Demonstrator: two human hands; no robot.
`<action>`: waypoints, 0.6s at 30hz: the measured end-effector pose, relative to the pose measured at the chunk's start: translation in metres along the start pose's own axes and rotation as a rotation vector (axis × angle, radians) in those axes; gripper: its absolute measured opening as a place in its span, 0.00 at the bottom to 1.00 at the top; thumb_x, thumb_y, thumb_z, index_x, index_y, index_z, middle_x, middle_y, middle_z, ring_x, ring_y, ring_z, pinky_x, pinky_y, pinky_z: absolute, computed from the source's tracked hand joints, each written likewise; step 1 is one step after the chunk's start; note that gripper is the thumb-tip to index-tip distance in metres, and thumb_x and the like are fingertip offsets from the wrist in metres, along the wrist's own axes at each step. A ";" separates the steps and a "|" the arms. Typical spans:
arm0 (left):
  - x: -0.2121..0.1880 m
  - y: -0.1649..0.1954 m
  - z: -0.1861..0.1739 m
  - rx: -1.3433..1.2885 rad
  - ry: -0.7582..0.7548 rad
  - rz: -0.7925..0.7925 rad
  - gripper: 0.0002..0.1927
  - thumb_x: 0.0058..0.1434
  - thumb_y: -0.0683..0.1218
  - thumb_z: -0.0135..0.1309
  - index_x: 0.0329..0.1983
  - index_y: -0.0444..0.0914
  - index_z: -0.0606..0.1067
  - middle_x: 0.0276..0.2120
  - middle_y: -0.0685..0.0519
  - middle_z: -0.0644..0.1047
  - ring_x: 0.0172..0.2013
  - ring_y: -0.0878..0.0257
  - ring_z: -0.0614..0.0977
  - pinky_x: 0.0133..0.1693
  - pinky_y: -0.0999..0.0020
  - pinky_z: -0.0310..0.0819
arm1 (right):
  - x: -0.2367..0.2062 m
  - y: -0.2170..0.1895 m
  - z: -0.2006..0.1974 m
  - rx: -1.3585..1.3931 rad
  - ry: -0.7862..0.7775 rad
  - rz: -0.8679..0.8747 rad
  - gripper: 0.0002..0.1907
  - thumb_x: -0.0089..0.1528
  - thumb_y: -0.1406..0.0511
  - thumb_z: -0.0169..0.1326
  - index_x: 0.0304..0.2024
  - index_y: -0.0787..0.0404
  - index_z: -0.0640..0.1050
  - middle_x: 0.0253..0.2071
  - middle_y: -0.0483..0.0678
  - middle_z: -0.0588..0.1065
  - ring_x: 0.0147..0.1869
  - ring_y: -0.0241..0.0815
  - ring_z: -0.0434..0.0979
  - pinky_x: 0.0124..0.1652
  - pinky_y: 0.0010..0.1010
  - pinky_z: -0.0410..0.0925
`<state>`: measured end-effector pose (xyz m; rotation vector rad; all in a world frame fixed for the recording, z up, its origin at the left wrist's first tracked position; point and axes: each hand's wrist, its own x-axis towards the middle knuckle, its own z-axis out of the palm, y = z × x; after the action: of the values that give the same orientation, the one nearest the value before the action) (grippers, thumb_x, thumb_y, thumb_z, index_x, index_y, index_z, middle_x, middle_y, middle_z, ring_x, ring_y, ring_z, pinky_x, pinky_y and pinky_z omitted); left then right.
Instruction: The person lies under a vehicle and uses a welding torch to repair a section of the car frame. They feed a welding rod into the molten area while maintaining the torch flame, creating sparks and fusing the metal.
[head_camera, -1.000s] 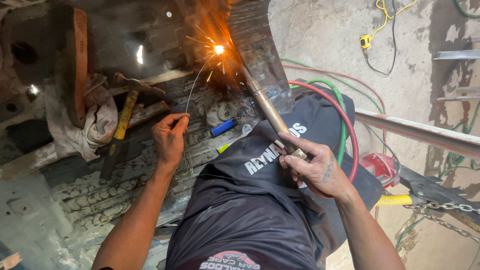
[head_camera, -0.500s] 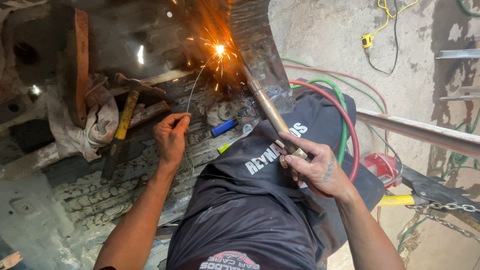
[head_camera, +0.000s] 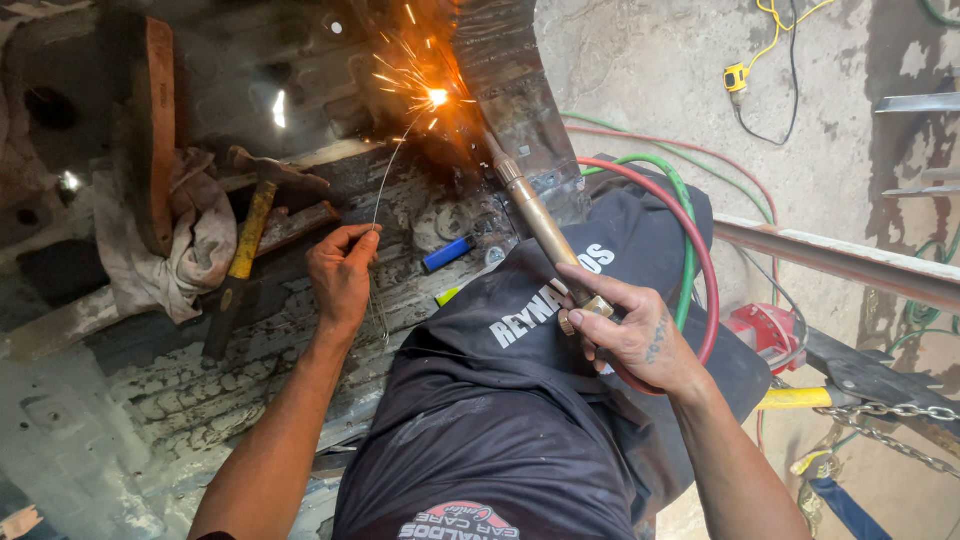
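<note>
My right hand grips a brass welding torch that slants up and left. Its tip burns at a bright flame with flying sparks on a dark, rusty metal panel. My left hand pinches a thin filler wire whose far end curves up into the flame. Red and green hoses run from the torch around my dark-clad knee.
A hammer with a yellow handle lies on a dirty rag left of my left hand. A blue lighter rests on the panel by my knee. A metal bar, a chain and a red tool lie on the concrete floor at right.
Both hands hold nearly the same position. The spray of sparks at the torch tip has changed shape.
</note>
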<state>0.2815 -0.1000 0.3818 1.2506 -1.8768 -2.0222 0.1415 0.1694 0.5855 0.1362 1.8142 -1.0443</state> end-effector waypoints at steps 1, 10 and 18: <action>0.000 0.000 0.000 -0.007 0.000 0.002 0.09 0.65 0.43 0.56 0.42 0.34 0.83 0.24 0.57 0.77 0.26 0.71 0.75 0.30 0.73 0.67 | 0.000 0.000 0.000 0.005 -0.002 0.000 0.29 0.61 0.68 0.57 0.66 0.55 0.75 0.32 0.44 0.78 0.26 0.31 0.72 0.23 0.24 0.67; 0.000 0.001 0.000 -0.017 0.001 -0.008 0.09 0.65 0.43 0.56 0.42 0.34 0.83 0.25 0.56 0.77 0.26 0.70 0.74 0.29 0.72 0.66 | 0.000 0.000 0.000 0.023 -0.015 -0.018 0.29 0.61 0.68 0.57 0.66 0.56 0.74 0.32 0.44 0.78 0.26 0.31 0.72 0.24 0.24 0.67; 0.000 0.003 0.000 -0.011 0.008 0.001 0.09 0.65 0.43 0.56 0.42 0.34 0.83 0.24 0.56 0.77 0.25 0.70 0.74 0.29 0.72 0.65 | 0.002 0.001 0.000 0.044 -0.023 -0.010 0.28 0.61 0.69 0.56 0.66 0.57 0.74 0.33 0.45 0.77 0.26 0.31 0.72 0.23 0.24 0.67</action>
<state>0.2796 -0.1006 0.3845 1.2530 -1.8603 -2.0215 0.1413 0.1691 0.5838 0.1413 1.7733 -1.0888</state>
